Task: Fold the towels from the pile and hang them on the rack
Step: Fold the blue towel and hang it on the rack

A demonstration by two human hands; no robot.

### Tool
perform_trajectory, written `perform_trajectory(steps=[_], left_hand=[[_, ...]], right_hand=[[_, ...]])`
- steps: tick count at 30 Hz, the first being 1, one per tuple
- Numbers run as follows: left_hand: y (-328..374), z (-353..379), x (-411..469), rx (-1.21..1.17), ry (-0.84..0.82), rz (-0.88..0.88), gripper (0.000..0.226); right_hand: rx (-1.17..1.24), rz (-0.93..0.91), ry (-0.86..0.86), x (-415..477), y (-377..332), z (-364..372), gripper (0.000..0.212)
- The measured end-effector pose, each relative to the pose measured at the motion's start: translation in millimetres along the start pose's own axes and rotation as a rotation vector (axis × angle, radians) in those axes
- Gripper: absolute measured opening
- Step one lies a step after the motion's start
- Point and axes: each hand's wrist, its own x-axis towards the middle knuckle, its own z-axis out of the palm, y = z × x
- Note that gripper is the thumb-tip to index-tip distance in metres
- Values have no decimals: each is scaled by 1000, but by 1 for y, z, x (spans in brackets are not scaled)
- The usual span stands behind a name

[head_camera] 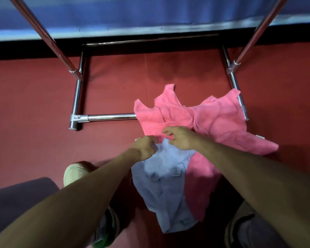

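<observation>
A pile of crumpled pink towels [213,120] lies on the red floor over the rack's near base bar. A light blue towel [165,185] hangs down in front of me, bunched and unfolded. My left hand [144,146] grips its top edge at the left. My right hand [181,137] pinches the same top edge a little to the right, just above the pink pile. The chrome rack [111,117] stands ahead, with its two uprights rising out of view at left and right; its top rail is not in view.
The red floor [34,104] spreads left of the rack's base. A blue curtain [150,13] hangs behind the rack. A dark seat [20,197] is at my lower left, and my feet and shoes show below the towel.
</observation>
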Motion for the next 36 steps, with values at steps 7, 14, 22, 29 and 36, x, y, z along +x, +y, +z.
perform_trajectory(steps=[7,14,22,29,36], left_hand=[[-6,14,7,398,159,103,12],[16,-68,-19,-361,315,-29,27],[86,-148,-103,-776,440,156,25],[151,-204,-190,-1007,495,261,20],[171,-209,-238,-1116,588,405,23]], right_hand=[[-227,35,11,10,11,12,17],[-193,68,322,-19,-10,-46,19],[-9,-33,666,-103,-91,-148,9],[75,-240,928,-193,-154,-229,15],[-45,-346,1138,-234,-142,-227,17]])
